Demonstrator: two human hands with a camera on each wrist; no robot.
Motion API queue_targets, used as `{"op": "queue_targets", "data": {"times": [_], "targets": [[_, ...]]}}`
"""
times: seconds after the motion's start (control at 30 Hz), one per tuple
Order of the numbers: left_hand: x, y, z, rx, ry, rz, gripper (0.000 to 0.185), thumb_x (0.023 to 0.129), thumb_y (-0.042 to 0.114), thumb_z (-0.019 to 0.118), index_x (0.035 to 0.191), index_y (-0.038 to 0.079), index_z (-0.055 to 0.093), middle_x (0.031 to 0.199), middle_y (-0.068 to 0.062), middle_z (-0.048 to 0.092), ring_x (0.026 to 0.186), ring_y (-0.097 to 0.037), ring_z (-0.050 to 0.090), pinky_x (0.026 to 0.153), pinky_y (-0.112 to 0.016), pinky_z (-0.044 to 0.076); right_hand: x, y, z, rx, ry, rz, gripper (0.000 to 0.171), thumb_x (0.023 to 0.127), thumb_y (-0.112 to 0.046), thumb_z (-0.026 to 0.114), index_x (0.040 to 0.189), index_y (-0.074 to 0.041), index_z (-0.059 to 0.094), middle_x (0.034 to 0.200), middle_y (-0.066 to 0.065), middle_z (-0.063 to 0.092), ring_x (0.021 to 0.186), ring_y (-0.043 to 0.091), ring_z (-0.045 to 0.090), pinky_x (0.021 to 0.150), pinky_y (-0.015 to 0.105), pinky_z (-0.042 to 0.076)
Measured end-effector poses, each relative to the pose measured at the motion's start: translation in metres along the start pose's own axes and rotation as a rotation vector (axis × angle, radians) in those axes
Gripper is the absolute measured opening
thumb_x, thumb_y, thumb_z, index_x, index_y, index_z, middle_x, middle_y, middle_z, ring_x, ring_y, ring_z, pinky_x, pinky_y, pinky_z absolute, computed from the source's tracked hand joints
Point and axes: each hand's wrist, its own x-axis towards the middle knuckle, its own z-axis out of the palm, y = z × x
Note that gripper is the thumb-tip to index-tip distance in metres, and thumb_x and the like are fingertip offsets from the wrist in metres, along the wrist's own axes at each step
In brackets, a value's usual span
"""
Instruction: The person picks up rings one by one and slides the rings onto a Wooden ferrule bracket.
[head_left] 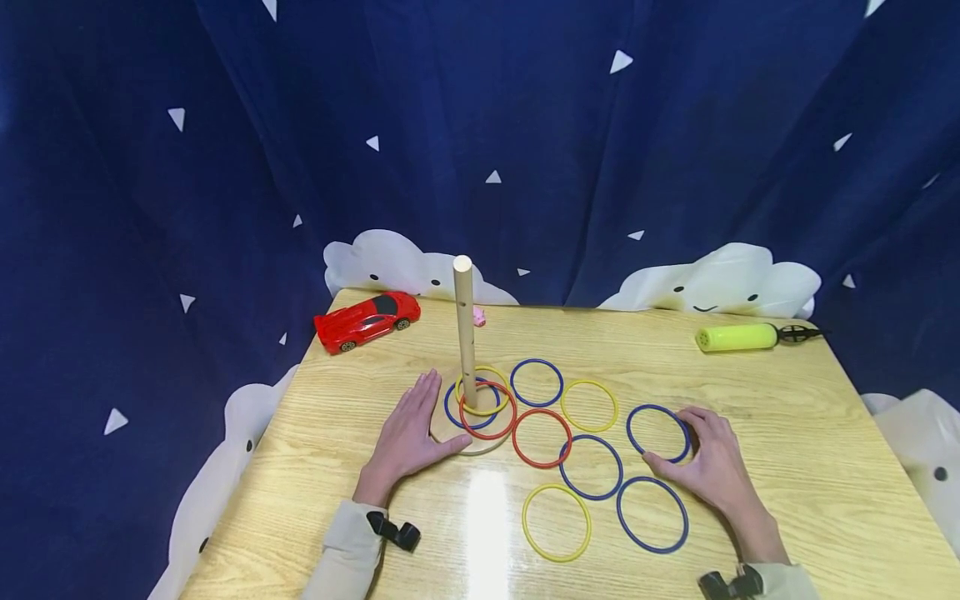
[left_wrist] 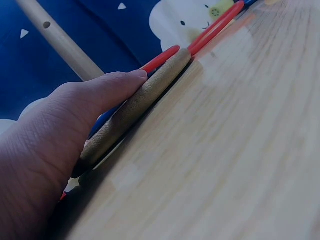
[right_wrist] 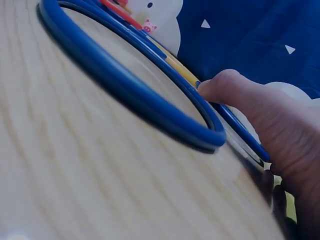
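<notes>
A wooden peg (head_left: 465,333) stands upright on a round wooden base (head_left: 487,445). Around its foot lie a yellow ring (head_left: 483,367), a blue ring (head_left: 447,408) and a red ring (head_left: 515,408), overlapping. My left hand (head_left: 408,442) rests at the base's left side, fingers straight, its thumb (left_wrist: 120,85) on the rim. On the right, my right hand (head_left: 708,467) holds a blue ring (head_left: 652,407) by its right edge, thumb in front and fingers behind. Its fingertips are hidden in the right wrist view. Another blue ring (right_wrist: 145,102) lies just nearer.
Several loose rings lie mid-table, including a red ring (head_left: 542,409), a yellow ring (head_left: 557,558) and a blue ring (head_left: 537,361). A red toy car (head_left: 367,321) sits back left, a small pink pig figure (head_left: 479,317) behind the peg, a yellow-green pump (head_left: 738,337) back right.
</notes>
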Motion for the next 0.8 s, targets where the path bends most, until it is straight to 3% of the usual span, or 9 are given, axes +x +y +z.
{"op": "queue_targets", "data": {"times": [0.33, 0.57, 0.8], "targets": [[0.000, 0.001, 0.000, -0.003, 0.003, 0.006, 0.126, 0.080, 0.092, 0.054, 0.169, 0.012, 0.015, 0.176, -0.001, 0.012, 0.162, -0.018, 0.006, 0.131, -0.043, 0.015, 0.006, -0.005, -0.008, 0.036, -0.018, 0.019, 0.088, 0.060, -0.038, 0.101, 0.129, 0.002, 0.063, 0.132, 0.022, 0.061, 0.122, 0.043, 0.051, 0.100, 0.051, 0.037], [0.001, 0.000, -0.001, -0.001, 0.002, 0.003, 0.125, 0.081, 0.091, 0.055, 0.169, 0.012, 0.014, 0.176, -0.001, 0.011, 0.162, -0.017, 0.006, 0.131, -0.043, 0.015, 0.027, -0.026, -0.018, 0.033, 0.016, -0.078, 0.086, 0.057, -0.029, 0.102, 0.126, 0.003, 0.063, 0.126, 0.022, 0.064, 0.118, 0.042, 0.053, 0.096, 0.042, 0.036], [0.000, 0.001, -0.002, -0.005, 0.003, 0.007, 0.124, 0.081, 0.090, 0.056, 0.169, 0.013, 0.014, 0.176, 0.000, 0.011, 0.162, -0.017, 0.006, 0.131, -0.043, 0.016, 0.047, -0.052, -0.031, 0.059, -0.012, -0.121, 0.085, 0.057, -0.025, 0.102, 0.128, 0.002, 0.063, 0.129, 0.022, 0.064, 0.122, 0.042, 0.053, 0.097, 0.050, 0.040]]}}
